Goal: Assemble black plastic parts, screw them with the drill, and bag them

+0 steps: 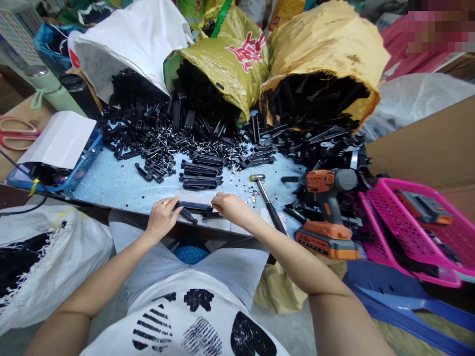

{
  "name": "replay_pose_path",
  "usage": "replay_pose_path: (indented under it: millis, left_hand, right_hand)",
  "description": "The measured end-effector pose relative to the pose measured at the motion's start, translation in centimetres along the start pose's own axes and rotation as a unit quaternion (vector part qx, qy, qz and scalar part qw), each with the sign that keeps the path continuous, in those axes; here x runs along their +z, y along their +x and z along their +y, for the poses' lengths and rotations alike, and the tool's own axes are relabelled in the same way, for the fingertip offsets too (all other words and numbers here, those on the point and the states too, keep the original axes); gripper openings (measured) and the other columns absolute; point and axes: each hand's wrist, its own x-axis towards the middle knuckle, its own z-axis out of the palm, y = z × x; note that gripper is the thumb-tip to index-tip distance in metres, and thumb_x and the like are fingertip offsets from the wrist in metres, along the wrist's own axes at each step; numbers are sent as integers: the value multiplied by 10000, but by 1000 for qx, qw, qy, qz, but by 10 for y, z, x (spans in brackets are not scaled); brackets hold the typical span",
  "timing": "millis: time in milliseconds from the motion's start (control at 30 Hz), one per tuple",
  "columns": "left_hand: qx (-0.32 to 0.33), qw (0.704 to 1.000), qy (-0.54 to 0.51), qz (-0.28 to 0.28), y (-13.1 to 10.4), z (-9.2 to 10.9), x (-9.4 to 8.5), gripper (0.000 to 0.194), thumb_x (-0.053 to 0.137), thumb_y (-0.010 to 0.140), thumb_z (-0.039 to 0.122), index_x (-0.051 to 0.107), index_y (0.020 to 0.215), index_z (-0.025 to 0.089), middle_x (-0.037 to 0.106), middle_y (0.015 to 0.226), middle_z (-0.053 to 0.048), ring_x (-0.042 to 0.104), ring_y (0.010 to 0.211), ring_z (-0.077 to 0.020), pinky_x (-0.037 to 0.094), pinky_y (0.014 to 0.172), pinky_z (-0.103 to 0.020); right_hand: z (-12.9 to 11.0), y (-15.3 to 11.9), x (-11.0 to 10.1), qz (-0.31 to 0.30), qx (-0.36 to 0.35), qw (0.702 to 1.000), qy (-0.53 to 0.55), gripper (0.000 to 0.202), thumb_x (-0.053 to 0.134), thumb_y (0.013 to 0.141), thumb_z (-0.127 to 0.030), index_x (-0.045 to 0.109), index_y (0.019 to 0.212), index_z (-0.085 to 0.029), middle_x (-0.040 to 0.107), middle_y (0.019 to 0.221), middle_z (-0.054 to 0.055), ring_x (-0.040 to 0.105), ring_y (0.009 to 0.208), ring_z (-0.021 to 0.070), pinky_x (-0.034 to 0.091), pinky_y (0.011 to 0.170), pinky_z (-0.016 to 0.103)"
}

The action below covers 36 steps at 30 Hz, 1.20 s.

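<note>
Your left hand (pixel 163 216), a ring on one finger, has its thumb and fingertips closed on the left end of the long black plastic bar (pixel 196 205), beside a short black piece (pixel 188 216). The bar lies nearly level, its long axis running left to right between your hands at the near edge of the light-blue tabletop (pixel 107 183). Your right hand (pixel 229 207) pinches its right end, fingers curled together.

A long black bar (pixel 196 205) is held nine-to-three o'clock. Just below, a shorter black piece (pixel 189 215) is angled toward four.
</note>
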Motion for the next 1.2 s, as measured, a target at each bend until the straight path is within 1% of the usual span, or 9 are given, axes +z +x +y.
replay_pose_path:
  millis: [133,267,400,500,633,900,1000,1100,1200]
  left_hand:
    - [46,999,8,6,0,-2,2,278,388,945,251,635,1053,184,684,994,-94,620,934,-222,444,829,-373]
    - [84,995,56,7,5,4,0,283,425,930,281,603,1124,178,647,1113,-119,560,1078,-271,387,893,-425]
    - [207,973,53,-92,23,20,13,398,457,916,351,509,1250,141,566,1245,-155,484,1186,-284,362,941,-407]
    - [213,961,70,-162,42,30,25,405,463,906,392,560,1165,96,637,1043,-177,571,1005,-281,417,810,-374]
    - [167,965,81,-185,62,36,27,466,340,944,415,660,818,100,657,767,-163,614,791,-253,429,678,-335]
    - [131,952,39,-273,74,47,12,569,257,965,444,711,792,148,705,793,-115,650,749,-198,410,642,-267]
    - [108,957,80,-257,73,54,13,592,241,968,446,723,825,133,711,825,-137,662,763,-220,418,642,-280]
    - [83,960,127,-237,71,64,15,635,224,969,452,729,823,97,706,800,-169,668,743,-236,435,635,-292]
    - [79,963,130,-222,68,72,13,644,220,969,450,734,815,94,705,785,-172,668,735,-240,452,639,-302]
  right_hand:
    - [-2,5,15,-21,-14,999,-38,147,509,855,-96,650,845,-138,655,845,88,617,763,168,401,659,237]
    - [19,-11,48,81,-47,994,50,225,452,936,-245,643,1021,-161,663,982,91,609,894,165,443,768,260]
    - [40,-34,67,114,-102,988,9,425,451,929,-418,506,1277,-180,581,1198,133,544,1065,208,436,852,331]
    - [47,-38,63,68,-20,994,-81,568,458,857,-602,590,1140,-128,625,1042,153,582,944,246,432,755,331]
    - [45,-32,45,-1,23,992,-126,588,343,892,-624,635,810,-120,642,780,113,604,741,204,346,611,274]
    - [41,-52,20,-47,-22,998,-44,605,225,941,-584,599,751,-148,652,731,86,586,668,163,276,587,256]
    - [30,-54,17,-59,21,995,-72,600,246,922,-615,594,787,-145,651,744,103,589,677,190,281,591,272]
    - [14,-46,15,-11,83,988,-128,614,329,858,-690,576,940,-133,643,827,131,584,756,235,302,617,288]
    - [8,-35,14,44,7,987,-154,581,468,816,-666,538,1007,-122,609,940,145,543,865,264,325,696,316]
